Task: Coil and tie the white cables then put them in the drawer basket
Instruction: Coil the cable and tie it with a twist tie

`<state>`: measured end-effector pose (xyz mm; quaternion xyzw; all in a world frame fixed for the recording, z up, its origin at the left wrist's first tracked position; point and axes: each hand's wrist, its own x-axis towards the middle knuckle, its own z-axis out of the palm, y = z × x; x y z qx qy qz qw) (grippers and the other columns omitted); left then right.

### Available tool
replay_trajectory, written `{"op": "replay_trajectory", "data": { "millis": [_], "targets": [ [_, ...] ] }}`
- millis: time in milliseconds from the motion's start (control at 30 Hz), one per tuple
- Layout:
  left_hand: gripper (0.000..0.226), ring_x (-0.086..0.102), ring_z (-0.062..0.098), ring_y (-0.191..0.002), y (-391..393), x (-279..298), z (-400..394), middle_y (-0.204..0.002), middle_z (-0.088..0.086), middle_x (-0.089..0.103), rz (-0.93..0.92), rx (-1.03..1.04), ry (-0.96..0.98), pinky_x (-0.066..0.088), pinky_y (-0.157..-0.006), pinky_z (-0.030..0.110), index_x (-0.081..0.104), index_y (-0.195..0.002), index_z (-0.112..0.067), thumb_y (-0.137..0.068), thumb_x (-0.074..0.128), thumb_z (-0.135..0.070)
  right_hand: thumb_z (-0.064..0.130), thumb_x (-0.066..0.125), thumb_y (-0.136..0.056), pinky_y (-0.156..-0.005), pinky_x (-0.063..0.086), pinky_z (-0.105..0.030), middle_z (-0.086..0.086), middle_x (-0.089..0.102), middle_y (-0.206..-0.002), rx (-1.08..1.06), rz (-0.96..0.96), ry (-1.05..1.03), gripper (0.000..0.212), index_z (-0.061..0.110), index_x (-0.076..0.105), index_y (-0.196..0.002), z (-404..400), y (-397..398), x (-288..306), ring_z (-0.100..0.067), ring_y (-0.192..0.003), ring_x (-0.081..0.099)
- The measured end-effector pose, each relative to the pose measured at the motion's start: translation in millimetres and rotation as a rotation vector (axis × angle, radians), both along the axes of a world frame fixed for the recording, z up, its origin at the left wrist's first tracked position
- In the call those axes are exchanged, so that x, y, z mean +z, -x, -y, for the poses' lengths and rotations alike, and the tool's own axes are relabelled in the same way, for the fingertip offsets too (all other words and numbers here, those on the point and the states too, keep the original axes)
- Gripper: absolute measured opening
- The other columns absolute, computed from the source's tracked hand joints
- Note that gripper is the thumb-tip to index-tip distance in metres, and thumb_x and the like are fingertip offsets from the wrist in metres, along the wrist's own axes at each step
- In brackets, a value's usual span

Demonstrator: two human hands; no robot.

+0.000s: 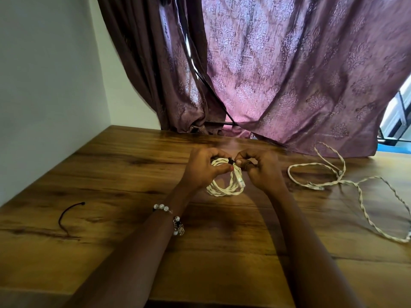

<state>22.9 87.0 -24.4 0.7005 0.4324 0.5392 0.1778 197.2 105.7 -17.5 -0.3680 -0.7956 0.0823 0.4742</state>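
2 hands at mid-table: left hand (pixel 203 167) clenched round coiled white cable (pixel 224 187), right hand (pixel 259 168) pinching black tie (pixel 231 161) at coil's top. Loose white cable (pixel 360 196) sprawled right; spare black tie (pixel 66 216) lying left on wooden table (pixel 133 165).
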Motion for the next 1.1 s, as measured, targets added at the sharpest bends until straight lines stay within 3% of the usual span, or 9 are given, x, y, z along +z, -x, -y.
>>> {"op": "replay_trajectory", "data": {
  "millis": [100,233,367,467,567,633,733,933,1100],
  "targets": [
    [0.026,0.064,0.007,-0.064,-1.1,0.4,-0.5,-0.079,0.004,0.073,-0.028,0.020,-0.011,0.049,-0.061,0.021,0.075,-0.090,-0.006,-0.066,0.084,-0.010,-0.005,0.065,-0.077,-0.063,0.056,-0.049,0.000,0.069,-0.073,-0.023,-0.013,0.030,0.012,0.005,0.072,-0.077,-0.8,2.1,0.1,-0.021,-0.069,0.067],
    [0.025,0.057,-0.006,-0.062,-1.6,-1.2,-2.3,-0.075,-0.004,0.067,-0.066,0.036,-0.012,0.042,-0.059,0.006,0.074,-0.090,-0.005,-0.067,0.083,-0.011,-0.007,0.064,-0.078,-0.062,0.055,-0.043,-0.003,0.068,-0.071,-0.045,0.001,0.073,0.011,0.002,0.071,-0.075,0.4,6.2,0.5,-0.020,-0.066,0.065],
    [0.025,0.058,0.000,-0.061,-3.5,-2.4,-4.2,-0.076,-0.002,0.069,-0.020,0.047,-0.037,0.046,-0.060,0.016,0.074,-0.089,-0.006,-0.067,0.084,-0.012,-0.005,0.065,-0.080,-0.061,0.048,-0.024,0.005,0.066,-0.068,-0.059,-0.082,0.083,0.016,0.008,0.070,-0.072,-0.2,7.7,-1.7,-0.005,-0.063,0.060],
    [0.025,0.056,-0.004,-0.061,-2.5,-3.2,-5.3,-0.074,-0.003,0.068,-0.029,0.048,-0.048,0.044,-0.059,0.015,0.075,-0.088,-0.006,-0.066,0.084,-0.012,-0.002,0.067,-0.080,-0.061,0.048,-0.018,0.007,0.067,-0.069,-0.068,-0.129,0.146,0.014,0.009,0.071,-0.074,-0.6,9.6,-3.7,0.001,-0.064,0.060],
    [0.024,0.058,-0.005,-0.061,-2.1,-6.4,-5.0,-0.074,-0.007,0.067,-0.041,0.034,-0.048,0.045,-0.060,0.013,0.075,-0.088,-0.008,-0.066,0.084,-0.012,-0.003,0.068,-0.080,-0.065,0.055,-0.026,-0.001,0.070,-0.075,0.000,-0.149,0.223,0.007,0.002,0.072,-0.079,-0.4,7.0,-2.7,-0.005,-0.069,0.065],
    [0.026,0.061,-0.001,-0.064,-4.7,-8.0,-5.5,-0.077,-0.007,0.068,0.039,-0.001,-0.010,0.050,-0.063,0.019,0.074,-0.091,-0.014,-0.066,0.084,-0.010,-0.009,0.064,-0.081,-0.064,0.055,-0.026,-0.009,0.070,-0.077,0.120,-0.293,0.340,0.009,-0.006,0.070,-0.086,1.4,2.2,-0.7,-0.011,-0.070,0.066],
    [0.031,0.068,0.007,-0.074,-7.4,-9.9,-7.0,-0.084,-0.003,0.072,0.121,-0.066,0.021,0.055,-0.068,0.026,0.073,-0.096,-0.017,-0.068,0.082,-0.008,-0.013,0.060,-0.082,-0.067,0.058,-0.027,-0.003,0.073,-0.079,0.215,-0.502,0.507,0.018,-0.001,0.069,-0.092,3.6,-6.7,-0.5,-0.014,-0.073,0.067],
    [0.029,0.069,0.010,-0.072,-1.3,-14.5,-10.0,-0.085,0.002,0.074,0.111,-0.081,0.043,0.056,-0.066,0.028,0.073,-0.094,-0.016,-0.067,0.083,-0.008,-0.010,0.057,-0.087,-0.074,0.057,-0.043,-0.017,0.066,-0.083,0.195,-0.268,0.466,0.009,-0.006,0.065,-0.090,-0.8,-8.8,-2.9,-0.023,-0.077,0.063],
    [0.028,0.070,0.017,-0.073,-1.3,-13.5,-11.5,-0.085,0.003,0.074,0.112,-0.053,0.059,0.057,-0.064,0.033,0.074,-0.094,-0.014,-0.068,0.083,-0.008,-0.001,0.056,-0.090,-0.069,0.055,-0.051,-0.009,0.064,-0.079,0.145,-0.092,0.266,0.012,0.007,0.062,-0.085,-3.9,-7.6,-6.9,-0.029,-0.073,0.062]
  ]
}}
